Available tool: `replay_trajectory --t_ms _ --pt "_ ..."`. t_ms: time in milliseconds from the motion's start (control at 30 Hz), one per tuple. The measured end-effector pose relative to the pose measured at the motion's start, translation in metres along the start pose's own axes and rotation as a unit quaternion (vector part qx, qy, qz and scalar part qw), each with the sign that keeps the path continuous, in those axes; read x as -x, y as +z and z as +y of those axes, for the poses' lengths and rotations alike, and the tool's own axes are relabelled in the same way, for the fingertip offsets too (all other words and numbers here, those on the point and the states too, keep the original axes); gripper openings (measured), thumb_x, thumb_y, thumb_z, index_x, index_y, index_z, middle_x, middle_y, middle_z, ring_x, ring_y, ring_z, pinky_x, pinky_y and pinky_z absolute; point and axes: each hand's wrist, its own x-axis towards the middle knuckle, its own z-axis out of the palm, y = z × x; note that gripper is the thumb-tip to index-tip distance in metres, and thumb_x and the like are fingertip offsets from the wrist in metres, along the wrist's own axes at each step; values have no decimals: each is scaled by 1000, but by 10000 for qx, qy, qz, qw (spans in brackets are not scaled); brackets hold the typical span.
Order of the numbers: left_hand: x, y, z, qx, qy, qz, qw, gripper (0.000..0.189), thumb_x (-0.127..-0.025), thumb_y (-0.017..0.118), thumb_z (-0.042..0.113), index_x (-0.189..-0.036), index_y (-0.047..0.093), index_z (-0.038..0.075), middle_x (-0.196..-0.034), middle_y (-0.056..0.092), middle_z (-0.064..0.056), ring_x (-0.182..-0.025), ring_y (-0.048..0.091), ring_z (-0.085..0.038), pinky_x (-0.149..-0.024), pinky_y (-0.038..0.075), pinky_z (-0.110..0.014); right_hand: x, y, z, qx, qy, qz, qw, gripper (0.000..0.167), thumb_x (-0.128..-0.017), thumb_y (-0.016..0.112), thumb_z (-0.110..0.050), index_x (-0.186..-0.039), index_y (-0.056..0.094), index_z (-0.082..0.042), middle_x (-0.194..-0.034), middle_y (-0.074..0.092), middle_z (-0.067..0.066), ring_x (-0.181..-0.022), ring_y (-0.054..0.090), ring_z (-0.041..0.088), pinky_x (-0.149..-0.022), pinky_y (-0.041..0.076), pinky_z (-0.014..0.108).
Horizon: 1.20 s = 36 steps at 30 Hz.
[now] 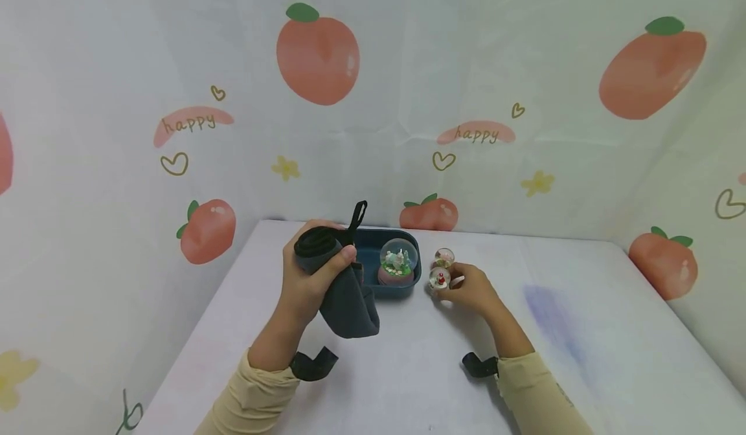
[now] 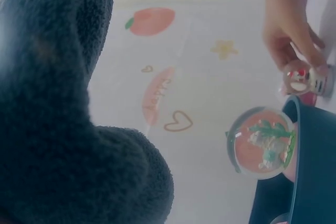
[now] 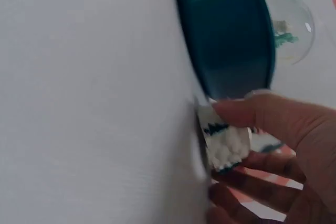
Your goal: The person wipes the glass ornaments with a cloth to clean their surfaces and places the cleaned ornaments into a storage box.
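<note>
My left hand (image 1: pixel 298 279) grips a dark grey-blue fuzzy cloth (image 1: pixel 348 302), bunched up with a black loop (image 1: pixel 359 215) on top. Its lower end hangs free over the table's middle. With the thumb and fingers of my right hand (image 1: pixel 476 289) I hold a small snow globe (image 1: pixel 440 278) by its white patterned base (image 3: pixel 226 142), at table level. Just behind it stands another small snow globe (image 1: pixel 445 257). A larger snow globe (image 1: pixel 399 260) with a pink base sits at the right end of a dark blue tray (image 1: pixel 368 247). My left hand and the cloth hide the tray's left part.
At the tray's bottom edge in the left wrist view shows a clear rounded piece (image 2: pixel 282 219), mostly cut off. A white cloth-covered table (image 1: pixel 408 370) lies below, with a fruit-printed curtain (image 1: pixel 373 131) behind and at both sides. Black straps sit on both wrists.
</note>
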Motion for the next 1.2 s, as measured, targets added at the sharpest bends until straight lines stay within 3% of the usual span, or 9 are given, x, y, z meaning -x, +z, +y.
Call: replay_trajectory --t_ms 233,367,600,800,1000,1100,1200 --pt "0 0 -2 -77 -22 70 9999 35 -91 74 4 -123 62 -6 -99 69 -6 -76 76 -18 -69 66 -39 4 -7 -1 -645 -99 -239 9976 35 -79 91 -17 -103 70 -2 -105 74 13 -89 71 20 -64 58 31" --pt "0 0 -2 32 21 35 10000 37 -92 74 6 -123 61 -6 -96 70 -6 -74 76 -17 -67 65 -40 5 -15 1 -1049 -45 -346 9939 34 -81 89 -15 -105 69 -2 -108 70 13 -87 71 18 -67 61 32" --pt "0 2 -4 197 47 -31 9998 38 -92 74 4 -124 58 -10 -90 70 -7 -73 74 -15 -66 65 -38 14 -46 -10 -1620 -427 -19 9859 35 -86 85 -10 -110 64 3 -114 66 17 -88 74 21 -72 64 34" --pt "2 3 -6 126 48 -120 9998 37 -91 73 2 -124 59 -9 -94 70 -5 -75 76 -15 -72 65 -34 27 -60 -36 -2242 -1328 501 9641 35 -88 83 -1 -117 64 7 -111 65 6 -85 76 14 -77 65 30" --pt "5 8 -8 -40 -60 -302 9995 37 -92 74 6 -125 61 -5 -94 71 -4 -78 76 -16 -74 63 -32 45 -54 -68 -2685 -2674 870 9213 32 -85 77 14 -115 67 10 -109 69 0 -93 76 12 -74 64 26" --pt "6 13 -10 -290 -88 -333 9990 36 -91 76 10 -123 64 -1 -101 68 -4 -85 70 -15 -78 59 -29 56 -47 -85 -2501 -3278 939 9062 36 -80 77 20 -113 69 8 -108 72 0 -93 75 9 -71 63 25" --pt "7 18 -12 -476 -96 -421 9979 36 -91 79 14 -122 65 1 -103 65 -5 -89 65 -16 -79 56 -30 67 -38 -100 -2261 -3696 871 8970 41 -77 81 19 -113 72 2 -107 73 5 -89 74 9 -70 63 26"
